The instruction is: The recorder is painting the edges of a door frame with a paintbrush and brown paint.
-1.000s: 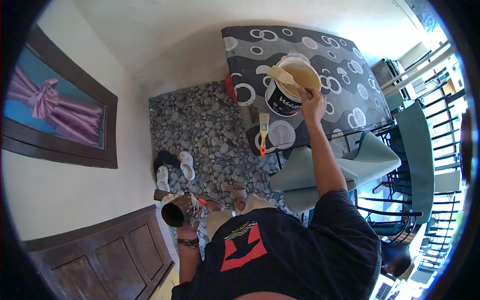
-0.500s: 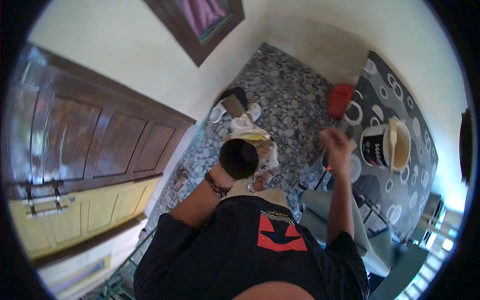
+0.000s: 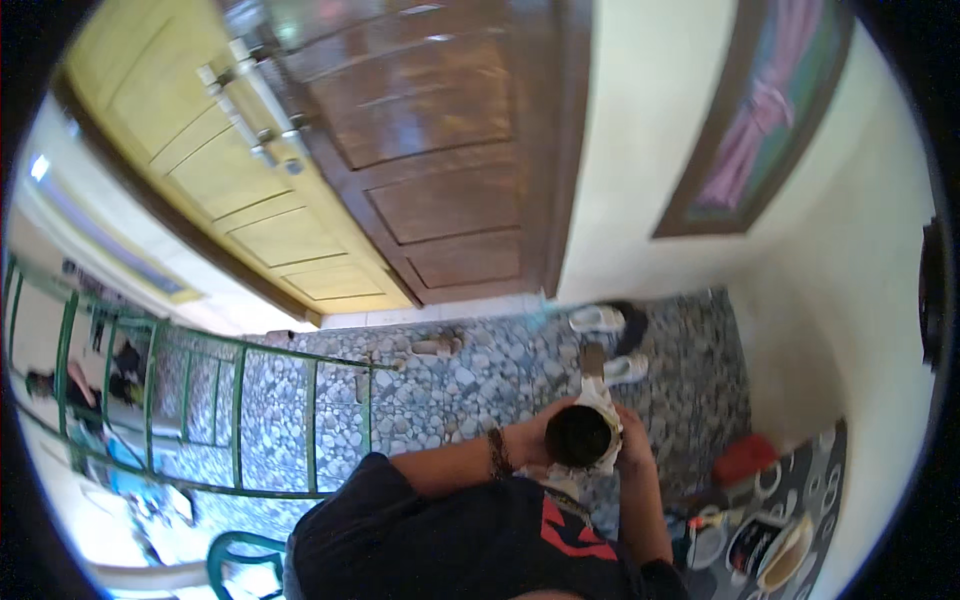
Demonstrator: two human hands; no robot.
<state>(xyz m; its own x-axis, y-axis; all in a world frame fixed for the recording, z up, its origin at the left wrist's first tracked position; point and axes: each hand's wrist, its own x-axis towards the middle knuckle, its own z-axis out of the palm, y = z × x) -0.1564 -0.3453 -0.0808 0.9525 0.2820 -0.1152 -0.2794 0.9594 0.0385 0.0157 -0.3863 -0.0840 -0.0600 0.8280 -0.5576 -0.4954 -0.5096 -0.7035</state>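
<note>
My left hand (image 3: 533, 436), with dark beaded bracelets at its wrist, is closed round a dark round container (image 3: 580, 437) whose open mouth faces up. Its inside is too dark to make out. Crumpled white wrapping (image 3: 598, 398), stained yellowish, hangs along the container's far and right sides. From the wrapping's far end sticks a flat brown rectangular piece (image 3: 592, 360); its kind I cannot tell. On the right of the container my right hand (image 3: 631, 440) is closed on the wrapping, its fingertips partly hidden.
White shoes (image 3: 597, 319) and brown sandals (image 3: 437, 347) lie on the pebble-patterned floor near the door (image 3: 430, 150). A green metal frame with bars (image 3: 240, 415) and a green chair (image 3: 240, 545) stand left. At right are a red object (image 3: 742, 460) and a bucket (image 3: 752, 545). Another person (image 3: 78, 390) is far left.
My view has swung left toward the door and green frame. My right hand, before empty and held out near the patterned cloth, has come to the wrapping beside the container. My left hand keeps the container.
</note>
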